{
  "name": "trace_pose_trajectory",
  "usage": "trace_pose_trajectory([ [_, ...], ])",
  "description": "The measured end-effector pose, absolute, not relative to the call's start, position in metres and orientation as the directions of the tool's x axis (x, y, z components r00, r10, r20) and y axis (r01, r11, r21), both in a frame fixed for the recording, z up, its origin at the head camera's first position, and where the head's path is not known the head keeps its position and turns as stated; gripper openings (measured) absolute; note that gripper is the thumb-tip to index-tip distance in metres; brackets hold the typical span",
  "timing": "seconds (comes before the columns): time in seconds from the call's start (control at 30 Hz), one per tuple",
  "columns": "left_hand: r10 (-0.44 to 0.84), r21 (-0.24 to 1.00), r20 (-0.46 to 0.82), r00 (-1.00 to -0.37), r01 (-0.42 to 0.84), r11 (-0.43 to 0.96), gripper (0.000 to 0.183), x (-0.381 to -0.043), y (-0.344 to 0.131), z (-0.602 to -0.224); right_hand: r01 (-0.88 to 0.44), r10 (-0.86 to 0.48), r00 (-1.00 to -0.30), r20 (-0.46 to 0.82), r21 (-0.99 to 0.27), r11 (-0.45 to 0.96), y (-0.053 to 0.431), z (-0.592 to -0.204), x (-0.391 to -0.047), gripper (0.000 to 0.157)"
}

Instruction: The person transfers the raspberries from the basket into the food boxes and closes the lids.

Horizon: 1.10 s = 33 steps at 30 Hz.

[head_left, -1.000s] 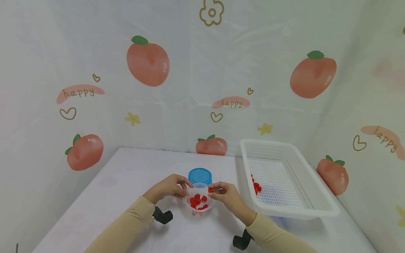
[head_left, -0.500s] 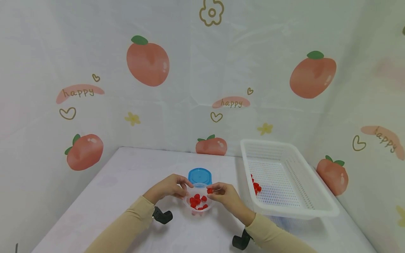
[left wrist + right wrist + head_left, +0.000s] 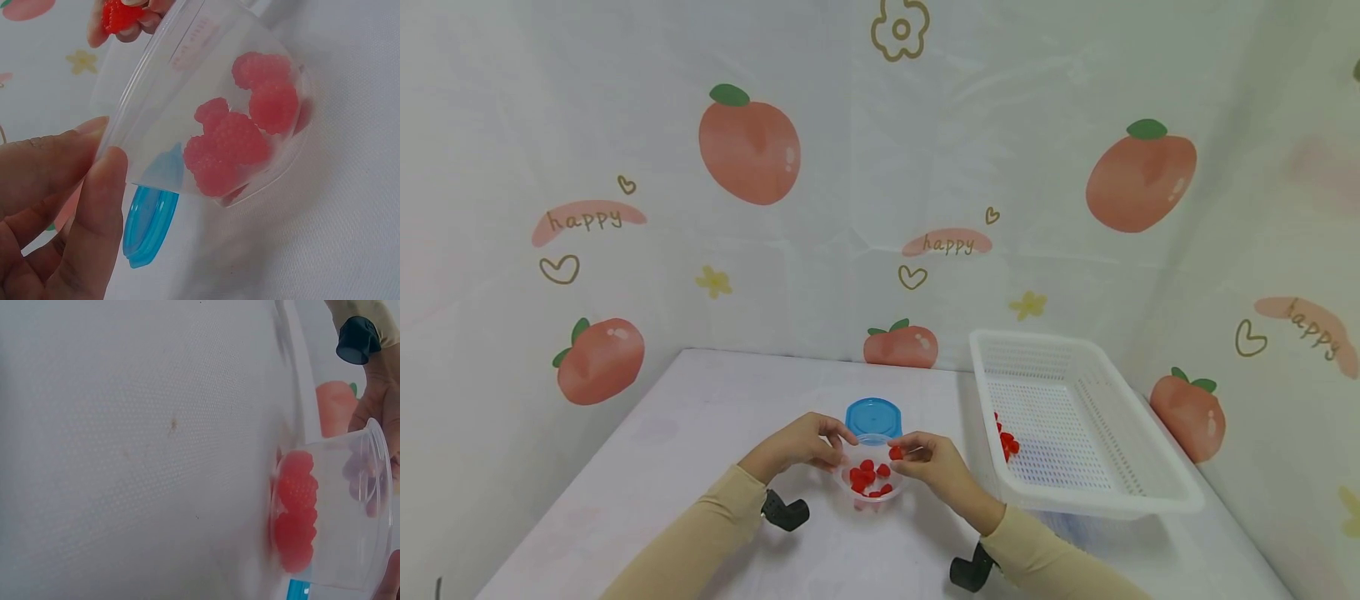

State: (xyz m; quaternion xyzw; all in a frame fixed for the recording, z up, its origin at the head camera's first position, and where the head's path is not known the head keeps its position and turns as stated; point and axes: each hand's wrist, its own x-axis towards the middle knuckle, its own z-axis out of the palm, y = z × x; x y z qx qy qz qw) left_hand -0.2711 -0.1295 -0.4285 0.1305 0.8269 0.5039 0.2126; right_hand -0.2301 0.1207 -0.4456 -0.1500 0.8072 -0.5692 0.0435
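A clear plastic tub stands on the table with several raspberries at its bottom. My left hand pinches the tub's left rim between thumb and finger, as the left wrist view shows close up. On the other side, my right hand pinches a single raspberry at the tub's right rim. In the right wrist view that hand shows only as a fingertip at the lower right edge, and its raspberry is out of sight. Just behind the tub lies a blue lid.
To the right stands a large white perforated basket. A cluster of raspberries lies by its left wall, partly hidden by that wall. A printed curtain hangs behind the white table. Black wrist cameras sit under both wrists.
My right hand has drifted very slightly left, bringing its raspberry a little further over the tub's rim. The left hand and the tub have stayed put.
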Motion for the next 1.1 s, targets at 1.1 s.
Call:
trace_pose_trajectory([
  [1.1, 0.428, 0.888, -0.209, -0.879, 0.013, 0.46, 0.029, -0.272, -0.13, -0.43, -0.168, -0.305, -0.949, 0.08, -0.947, 0.275, 0.12, -0.433, -0.224, 0.033],
])
